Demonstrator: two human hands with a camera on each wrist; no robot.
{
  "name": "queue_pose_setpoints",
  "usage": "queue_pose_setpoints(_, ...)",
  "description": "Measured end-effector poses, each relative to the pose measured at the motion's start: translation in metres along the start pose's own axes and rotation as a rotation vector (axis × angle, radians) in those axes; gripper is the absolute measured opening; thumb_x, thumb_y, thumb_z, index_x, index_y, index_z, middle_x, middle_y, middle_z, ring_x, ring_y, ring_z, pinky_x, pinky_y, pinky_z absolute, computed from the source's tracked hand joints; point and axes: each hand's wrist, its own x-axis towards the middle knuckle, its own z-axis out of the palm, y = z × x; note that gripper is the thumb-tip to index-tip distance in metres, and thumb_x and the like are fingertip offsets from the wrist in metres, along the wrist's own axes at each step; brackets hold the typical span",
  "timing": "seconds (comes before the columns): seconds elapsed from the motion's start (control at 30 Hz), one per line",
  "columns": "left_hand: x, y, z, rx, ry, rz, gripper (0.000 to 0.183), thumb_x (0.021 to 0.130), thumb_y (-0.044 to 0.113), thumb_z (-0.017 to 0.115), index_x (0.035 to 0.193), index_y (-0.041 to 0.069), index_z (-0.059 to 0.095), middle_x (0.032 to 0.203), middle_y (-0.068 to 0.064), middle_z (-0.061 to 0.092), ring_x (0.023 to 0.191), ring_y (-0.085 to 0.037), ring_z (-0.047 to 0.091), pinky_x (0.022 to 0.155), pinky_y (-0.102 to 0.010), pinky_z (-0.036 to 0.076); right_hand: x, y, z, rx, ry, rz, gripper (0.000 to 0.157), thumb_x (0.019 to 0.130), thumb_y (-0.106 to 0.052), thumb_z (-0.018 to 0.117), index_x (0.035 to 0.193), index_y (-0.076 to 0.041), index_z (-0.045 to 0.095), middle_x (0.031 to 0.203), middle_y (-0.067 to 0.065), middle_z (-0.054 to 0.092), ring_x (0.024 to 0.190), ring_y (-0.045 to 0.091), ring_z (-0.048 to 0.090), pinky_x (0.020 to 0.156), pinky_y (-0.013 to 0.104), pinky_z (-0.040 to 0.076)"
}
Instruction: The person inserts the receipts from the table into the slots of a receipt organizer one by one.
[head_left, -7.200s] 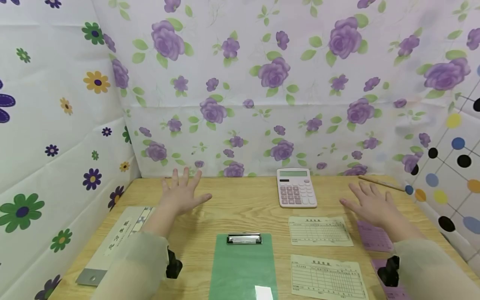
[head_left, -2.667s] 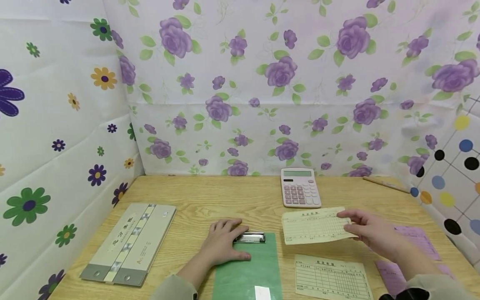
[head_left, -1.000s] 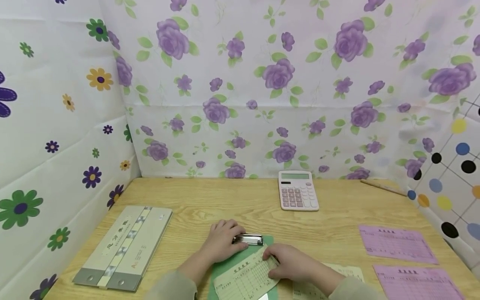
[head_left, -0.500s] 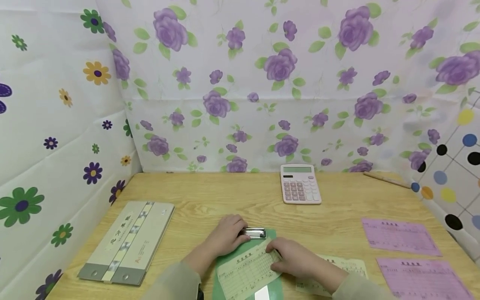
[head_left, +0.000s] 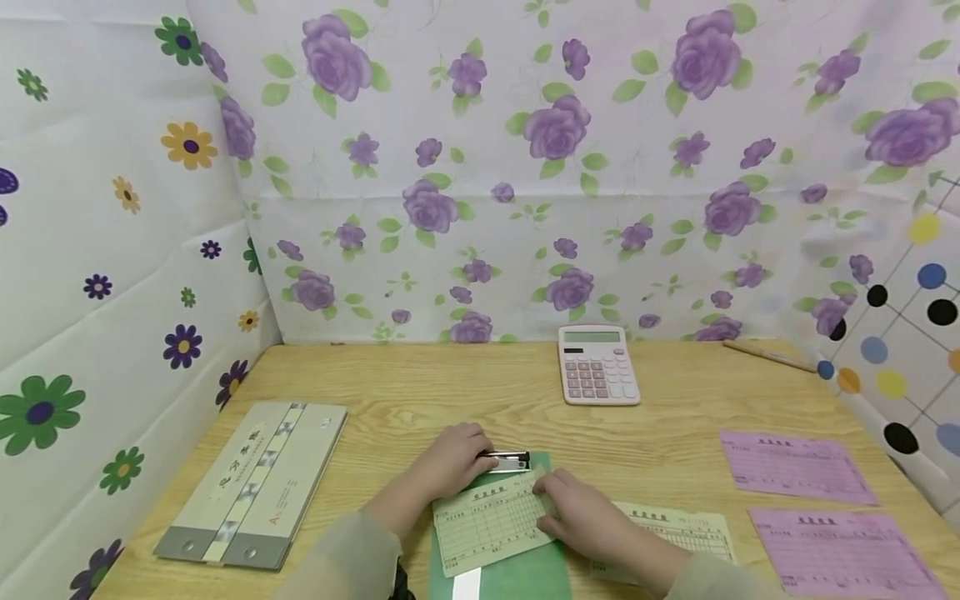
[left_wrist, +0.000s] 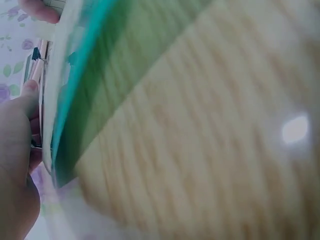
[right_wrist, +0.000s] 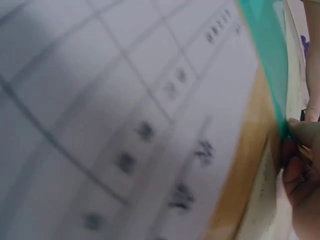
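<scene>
My left hand (head_left: 450,458) grips the metal clip (head_left: 513,461) at the top of a green clipboard (head_left: 517,575), thumb on the clip's near side. In the left wrist view, the clipboard (left_wrist: 82,75) rises edge-on beside that hand (left_wrist: 17,130). My right hand (head_left: 581,517) pinches the right edge of a pale yellow receipt form (head_left: 491,525), slightly tilted over the board, its top edge right at the clip. A second yellow form (head_left: 697,533) lies on the table, partly under the right forearm; its printed grid fills much of the right wrist view.
Two pink forms (head_left: 798,467) lie at the right. A pink-and-white calculator (head_left: 597,367) sits at the back, with a wooden stick-like pen (head_left: 768,356) farther right. A beige ledger folder (head_left: 255,483) lies at the left. Patterned cloth walls (head_left: 435,125) enclose the table.
The right hand picked up the upper yellow form and brought it left over the clipboard; since half a second ago the form has turned straighter and moved up to the clip. The left hand stays there.
</scene>
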Motion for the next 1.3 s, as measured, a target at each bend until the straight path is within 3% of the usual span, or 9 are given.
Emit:
queue_pose_setpoints(0.37, 0.000, 0.001, 0.000, 0.007, -0.003, -0.021, 0.025, 0.096, 0.034, 0.053, 0.101, 0.014, 0.067, 0.094, 0.004, 0.057, 0.089, -0.014, 0.052, 0.081, -0.035, 0.042, -0.006, -0.002, 0.002, -0.058, 0.058, -0.034, 0.038, 0.088, -0.025, 0.066, 0.118, -0.005, 0.055, 0.108, 0.002, 0.054, 0.082, 0.007, 0.053, 0.074, 0.029, 0.050)
queue_pose_setpoints(0.47, -0.001, 0.002, 0.001, 0.011, -0.007, -0.025, 0.025, 0.095, 0.034, 0.053, 0.100, 0.014, 0.066, 0.094, 0.004, 0.056, 0.089, -0.015, 0.052, 0.082, -0.035, 0.042, -0.003, -0.004, 0.003, -0.073, 0.075, -0.016, 0.038, 0.087, -0.024, 0.067, 0.116, -0.002, 0.056, 0.105, 0.004, 0.055, 0.080, 0.009, 0.054, 0.073, 0.031, 0.050)
queue_pose_setpoints(0.7, -0.001, 0.004, 0.000, 0.007, -0.001, -0.029, 0.024, 0.095, 0.033, 0.055, 0.099, 0.013, 0.067, 0.093, 0.004, 0.056, 0.087, -0.014, 0.052, 0.082, -0.036, 0.042, 0.005, -0.007, 0.003, -0.094, 0.066, 0.036, 0.038, 0.087, -0.025, 0.067, 0.115, -0.001, 0.056, 0.106, 0.008, 0.057, 0.093, 0.023, 0.060, 0.079, 0.039, 0.050)
queue_pose_setpoints(1.3, -0.004, 0.007, 0.003, 0.085, 0.036, -0.020, 0.029, 0.094, 0.036, 0.055, 0.103, 0.010, 0.065, 0.094, 0.003, 0.054, 0.088, -0.016, 0.052, 0.086, -0.037, 0.042, 0.016, -0.005, 0.004, -0.054, 0.071, 0.103, 0.038, 0.088, -0.023, 0.066, 0.115, 0.001, 0.055, 0.104, 0.014, 0.058, 0.091, 0.027, 0.060, 0.075, 0.040, 0.051)
